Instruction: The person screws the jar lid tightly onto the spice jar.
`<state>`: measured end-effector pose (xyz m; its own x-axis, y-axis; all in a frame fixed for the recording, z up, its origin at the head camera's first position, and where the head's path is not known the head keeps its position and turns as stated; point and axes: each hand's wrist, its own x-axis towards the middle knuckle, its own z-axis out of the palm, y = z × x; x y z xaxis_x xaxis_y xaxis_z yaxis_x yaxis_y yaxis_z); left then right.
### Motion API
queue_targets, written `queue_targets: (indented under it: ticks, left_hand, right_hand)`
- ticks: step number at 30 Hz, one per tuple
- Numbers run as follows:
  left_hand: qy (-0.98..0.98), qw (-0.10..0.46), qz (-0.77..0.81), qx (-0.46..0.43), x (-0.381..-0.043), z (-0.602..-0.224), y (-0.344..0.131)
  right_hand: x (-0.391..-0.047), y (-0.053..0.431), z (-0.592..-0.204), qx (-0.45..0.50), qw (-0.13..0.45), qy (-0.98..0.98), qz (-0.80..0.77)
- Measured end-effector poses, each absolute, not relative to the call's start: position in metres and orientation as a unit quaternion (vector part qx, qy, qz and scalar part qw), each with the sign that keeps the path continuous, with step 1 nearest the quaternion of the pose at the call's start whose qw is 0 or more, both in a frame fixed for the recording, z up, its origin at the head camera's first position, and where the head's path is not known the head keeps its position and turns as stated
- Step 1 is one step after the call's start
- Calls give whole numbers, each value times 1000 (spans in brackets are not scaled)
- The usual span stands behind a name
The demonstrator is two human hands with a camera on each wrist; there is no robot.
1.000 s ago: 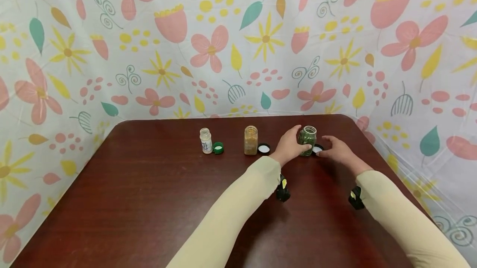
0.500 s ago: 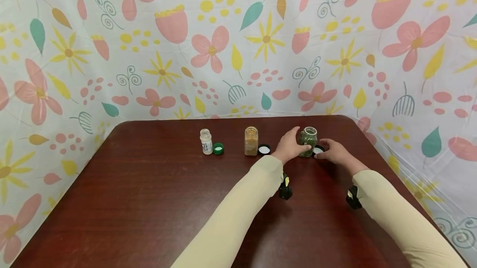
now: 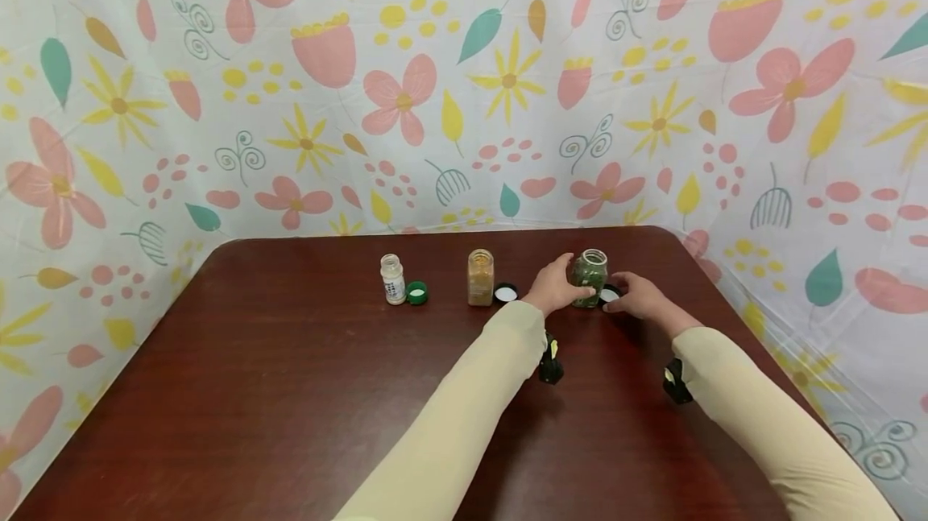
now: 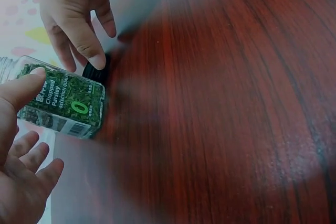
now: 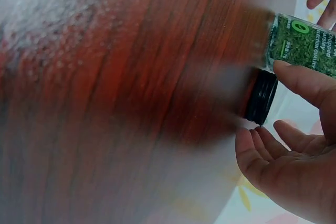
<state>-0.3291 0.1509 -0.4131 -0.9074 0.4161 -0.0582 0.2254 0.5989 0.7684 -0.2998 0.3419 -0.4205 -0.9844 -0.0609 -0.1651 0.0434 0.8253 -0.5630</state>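
Observation:
In the head view, an uncapped glass jar of green flakes [image 3: 589, 279] stands at the right of the table. Its label reads "Chopped Parsley" in the left wrist view. My left hand [image 3: 555, 286] is at its left side, thumb over the label and other fingers spread apart from the glass. A black lid with white lining [image 3: 611, 294] lies at the jar's right. My right hand [image 3: 640, 297] reaches around this lid [image 5: 261, 98]. Its thumb is at one edge, and the other fingertips are close to the opposite edge; firm contact cannot be made out.
An uncapped jar of tan seasoning [image 3: 481, 279] stands left of my left hand, with a black lid [image 3: 506, 293] beside it. Farther left are a small uncapped white-labelled bottle [image 3: 393, 279] and a green cap [image 3: 416, 293]. A flowered cloth [image 3: 406, 102] hangs behind the table [image 3: 290, 376].
My right hand has moved slightly left, and its thumb and fingertips have drawn nearer to the black lid. The left hand stays beside the parsley jar. The head view has shifted slightly.

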Motion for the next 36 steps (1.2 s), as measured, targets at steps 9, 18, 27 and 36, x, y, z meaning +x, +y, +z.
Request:
queue_targets:
  ticks: [9, 18, 27, 36]
  left_hand:
    - [880, 114, 424, 179, -335, -414, 152]
    - [879, 116, 431, 166, -338, -422, 159]
    - [871, 120, 456, 141, -334, -421, 167]
    - [866, 126, 467, 127, -331, -423, 167]
  right_hand:
    - [-304, 339, -427, 5, 89, 957, -275]
    - [-308, 340, -432, 7, 90, 960, -267]
    - [-313, 345, -431, 9, 79, 961, -265]
    - [-313, 343, -434, 10, 75, 960, -268]
